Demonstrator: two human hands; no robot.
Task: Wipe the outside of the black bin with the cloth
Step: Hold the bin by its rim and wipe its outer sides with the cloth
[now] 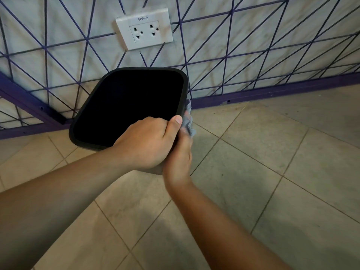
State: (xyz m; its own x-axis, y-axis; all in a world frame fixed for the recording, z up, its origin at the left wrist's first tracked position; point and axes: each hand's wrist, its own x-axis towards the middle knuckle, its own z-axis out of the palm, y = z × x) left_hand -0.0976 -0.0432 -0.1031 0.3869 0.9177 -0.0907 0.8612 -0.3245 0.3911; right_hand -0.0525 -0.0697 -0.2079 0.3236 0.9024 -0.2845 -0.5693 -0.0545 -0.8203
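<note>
The black bin (pixel 83 115) stands on the tiled floor against the wall, its square opening facing up at me. My left hand (pixel 146 141) grips the bin's near right corner, fingers curled over the rim. My right hand (pixel 178 154) sits just below and to the right of it, holding the grey cloth (pixel 188 123) against the bin's right outer side. Most of the cloth is hidden behind the hand and the rim.
A white double socket plate (pixel 145 29) is set in the wall above the bin. The wall carries a pattern of purple lines and a purple skirting (pixel 272 92). Beige floor tiles (pixel 263 172) spread to the right and toward me.
</note>
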